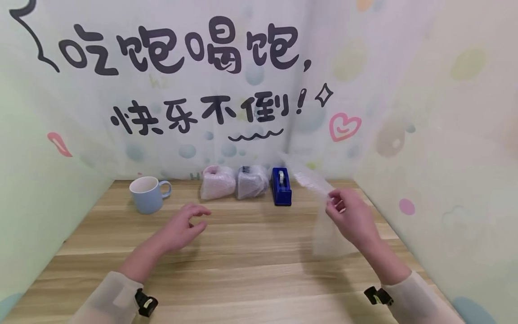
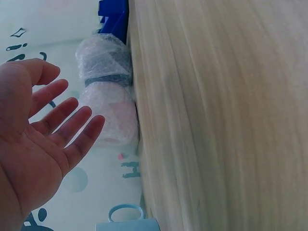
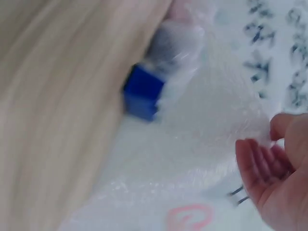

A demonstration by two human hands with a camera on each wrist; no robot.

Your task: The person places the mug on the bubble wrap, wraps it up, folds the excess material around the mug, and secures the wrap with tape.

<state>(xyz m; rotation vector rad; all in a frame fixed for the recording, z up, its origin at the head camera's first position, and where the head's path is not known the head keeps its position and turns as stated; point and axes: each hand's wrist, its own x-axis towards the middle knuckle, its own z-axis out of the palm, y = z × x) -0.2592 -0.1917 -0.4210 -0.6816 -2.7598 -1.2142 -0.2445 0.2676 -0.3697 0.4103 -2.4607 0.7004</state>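
Observation:
My right hand [image 1: 352,218] pinches a sheet of clear bubble wrap [image 3: 211,115] by its edge, above the right side of the table. Part of the sheet flares up toward the back wall and part hangs below the hand. My left hand [image 1: 184,228] hovers over the left-middle of the table, fingers spread and loosely bent, holding nothing. Beyond it stands a light blue mug [image 1: 148,198] with its handle to the right. At the back are two bubble-wrapped objects, one pinkish [image 1: 218,183] and one greyish [image 1: 252,182], beside a blue tape dispenser [image 1: 281,186].
The wooden table [image 1: 243,270] meets a printed cloth wall [image 1: 194,153] right behind the wrapped objects and the dispenser. More wall [image 1: 445,189] closes in along the right edge, near the right arm. Black wrist devices [image 1: 146,303] sit at both cuffs.

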